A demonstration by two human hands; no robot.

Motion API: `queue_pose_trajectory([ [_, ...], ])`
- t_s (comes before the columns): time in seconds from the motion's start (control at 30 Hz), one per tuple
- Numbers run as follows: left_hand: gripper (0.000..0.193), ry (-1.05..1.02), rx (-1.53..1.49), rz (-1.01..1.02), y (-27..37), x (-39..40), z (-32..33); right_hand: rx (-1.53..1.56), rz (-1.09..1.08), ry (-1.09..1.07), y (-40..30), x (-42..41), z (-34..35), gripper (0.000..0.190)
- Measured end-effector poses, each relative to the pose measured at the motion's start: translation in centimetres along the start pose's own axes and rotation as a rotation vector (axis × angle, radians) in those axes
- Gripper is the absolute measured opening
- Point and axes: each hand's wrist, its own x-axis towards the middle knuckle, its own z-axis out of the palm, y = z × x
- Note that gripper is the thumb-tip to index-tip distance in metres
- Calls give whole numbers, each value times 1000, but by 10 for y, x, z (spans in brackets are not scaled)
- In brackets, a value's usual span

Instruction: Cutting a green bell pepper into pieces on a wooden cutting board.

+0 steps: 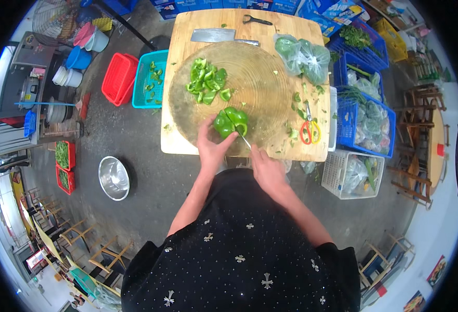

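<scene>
A green bell pepper [225,121] rests near the front of a round wooden chopping board [260,78], with a split running across it. My left hand [213,142] holds its left and near side between thumb and fingers. In my right hand [267,165] is a small knife [245,141], its blade against the pepper's near right side; the handle is hidden in the fist. Cut green pepper pieces [205,81] are heaped on the board's far left part. Beyond the board lies a cleaver [213,35], flat on the wooden table [182,146].
On the table's right are bagged green peppers [305,56], red-and-yellow scissors [310,130] and green scraps. A black peeler [257,19] lies at the back. Left stand a teal basket [139,91] and red baskets [116,78]. A steel bowl [114,178] sits on the floor; vegetable crates [345,136] stand right.
</scene>
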Motion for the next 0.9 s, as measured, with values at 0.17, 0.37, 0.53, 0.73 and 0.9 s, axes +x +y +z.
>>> queue_pose_trajectory([
  [0.17, 83, 2, -11, -20, -5, 1, 0, 9, 34, -85, 5, -5, -1, 51],
  [0.37, 81, -7, 75, 57, 3, -6, 0, -17, -10, -59, 3, -1, 9, 54],
  [0.53, 74, 7, 131, 39, 2, -6, -2, -24, -21, -62, 15, 14, 26, 58],
  [0.73, 76, -7, -255, -169, 4, -2, -29, 16, 28, -123, 30, 5, 17, 52],
  [0.9, 75, -43, -235, -165, -16, 2, -57, 6, -40, -59, 50, 29, -7, 44],
])
